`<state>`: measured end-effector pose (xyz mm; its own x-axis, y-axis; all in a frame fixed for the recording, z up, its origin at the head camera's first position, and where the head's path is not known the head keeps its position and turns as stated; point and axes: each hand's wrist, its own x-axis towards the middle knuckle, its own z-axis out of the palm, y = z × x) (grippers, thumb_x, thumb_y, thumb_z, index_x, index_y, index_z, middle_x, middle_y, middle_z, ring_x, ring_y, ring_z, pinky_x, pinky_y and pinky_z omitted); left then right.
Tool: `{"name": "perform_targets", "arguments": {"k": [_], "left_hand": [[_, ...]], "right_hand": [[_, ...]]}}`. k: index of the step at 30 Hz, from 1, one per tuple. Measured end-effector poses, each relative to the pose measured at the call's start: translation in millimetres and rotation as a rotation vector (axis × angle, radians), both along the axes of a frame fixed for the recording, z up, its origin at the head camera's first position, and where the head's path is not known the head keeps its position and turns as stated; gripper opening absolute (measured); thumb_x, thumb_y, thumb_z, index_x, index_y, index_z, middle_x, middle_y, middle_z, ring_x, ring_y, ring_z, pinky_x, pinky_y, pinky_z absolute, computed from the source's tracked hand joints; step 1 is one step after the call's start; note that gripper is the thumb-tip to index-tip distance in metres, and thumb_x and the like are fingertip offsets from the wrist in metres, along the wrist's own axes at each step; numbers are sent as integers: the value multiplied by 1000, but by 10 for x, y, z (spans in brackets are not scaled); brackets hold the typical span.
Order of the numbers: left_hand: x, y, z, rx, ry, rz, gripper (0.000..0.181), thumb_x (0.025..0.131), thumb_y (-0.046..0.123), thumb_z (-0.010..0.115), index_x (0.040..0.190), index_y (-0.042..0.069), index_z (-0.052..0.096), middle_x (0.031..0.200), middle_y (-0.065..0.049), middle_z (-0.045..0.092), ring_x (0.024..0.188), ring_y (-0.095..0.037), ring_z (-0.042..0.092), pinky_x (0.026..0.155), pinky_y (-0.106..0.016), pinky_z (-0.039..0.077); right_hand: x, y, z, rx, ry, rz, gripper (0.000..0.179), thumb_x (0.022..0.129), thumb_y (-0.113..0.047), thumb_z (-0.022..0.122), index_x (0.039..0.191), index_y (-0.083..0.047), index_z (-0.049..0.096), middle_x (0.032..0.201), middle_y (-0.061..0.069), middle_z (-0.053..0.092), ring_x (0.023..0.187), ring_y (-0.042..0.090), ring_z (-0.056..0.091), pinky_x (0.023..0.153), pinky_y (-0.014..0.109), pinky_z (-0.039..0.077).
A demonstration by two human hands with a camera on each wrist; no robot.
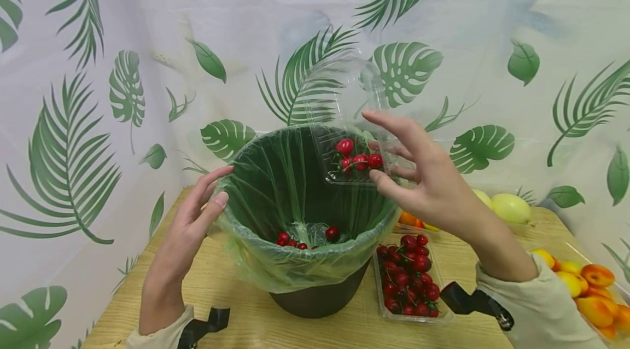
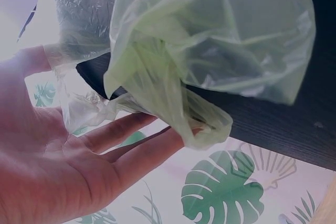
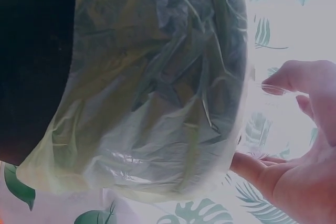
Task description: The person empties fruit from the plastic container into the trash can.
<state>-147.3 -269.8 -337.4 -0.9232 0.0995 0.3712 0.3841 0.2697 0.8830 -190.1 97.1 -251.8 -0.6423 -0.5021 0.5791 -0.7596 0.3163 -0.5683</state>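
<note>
A dark bin [image 1: 320, 297] lined with a thin green plastic bag [image 1: 266, 267] stands on the table. My right hand [image 1: 423, 174] grips the side of a clear plastic fruit box [image 1: 339, 86], tilted over the bin's far right rim. Several cherries [image 1: 361, 162] lie in the box's lower end. More cherries [image 1: 332, 234] sit inside the bin. At the bin's left rim, my left hand [image 1: 189, 223] touches the liner with extended fingers. The left wrist view has its fingers [image 2: 152, 156] spread against the bag's loose folds. In the right wrist view, the bin hides most of the box.
Right of the bin, a clear tray [image 1: 381, 305] full of cherries rests on the wooden table [image 1: 246, 316]. Farther right is a tray of yellow-orange fruit [image 1: 598, 305]. Pale yellow-green fruit [image 1: 512, 208] lies behind my right forearm. A leaf-patterned sheet [image 1: 162, 26] hangs behind.
</note>
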Motion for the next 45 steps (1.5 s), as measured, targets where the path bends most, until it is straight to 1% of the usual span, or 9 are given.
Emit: {"name": "perform_targets", "arguments": {"k": [6,17,26,29,32,36,40,43,45], "left_hand": [[-4,-3,-3,-3,3,0,44,110,24,47,154,22,46,165,2,28,154,-32,17,113,-72,18],[-15,-5,-15,0,7,-9,44,110,22,46,154,18,45,165,0,28,154,-34,17,113,-73,19],[-21,-7,-26,2,13,-13,45,110,21,46,154,17,45,165,0,28,154,-34,17,113,-73,18],[-19,-5,-22,-1,13,-10,44,110,22,46,154,18,45,165,0,28,154,-34,17,113,-73,18],[-16,2,-16,-5,7,-8,44,110,23,46,154,19,45,165,1,28,154,-33,17,113,-73,19],[-15,9,-7,-5,1,-8,44,110,24,47,154,21,45,165,2,27,154,-33,17,113,-73,18],[-17,10,-5,-4,0,-7,44,110,24,47,154,21,45,165,2,27,154,-34,17,113,-74,16],[-10,4,-7,-4,-3,-5,44,110,24,47,154,22,45,165,3,27,154,-33,17,113,-74,16],[-4,-2,-10,0,-5,-3,44,110,24,47,155,22,45,165,3,27,154,-32,16,113,-73,16]], "right_hand": [[17,-34,14,18,52,0,81,91,8,68,158,-26,40,155,-2,38,129,30,57,91,48,54],[19,-36,12,34,74,-7,79,91,8,68,157,-25,41,155,-1,37,130,32,56,88,54,55],[32,-29,5,37,68,-12,79,91,7,68,157,-26,41,154,1,38,131,34,56,87,54,55],[61,15,13,21,36,-7,81,91,9,67,159,-26,38,157,-1,36,132,32,55,91,50,55],[108,117,15,-25,-14,3,83,91,12,65,160,-24,35,161,0,33,132,25,56,93,39,55],[163,310,15,-196,-150,115,82,93,19,57,161,-17,29,160,12,29,132,23,56,91,28,55],[261,519,30,-330,-281,167,84,95,22,48,163,-18,21,156,23,30,132,27,57,91,32,56],[346,672,5,-353,-293,163,84,96,23,43,164,-19,15,156,25,32,130,27,59,89,33,57],[383,773,-43,-377,-273,206,83,96,24,39,164,-16,12,156,28,32,130,29,59,87,28,56]]}}
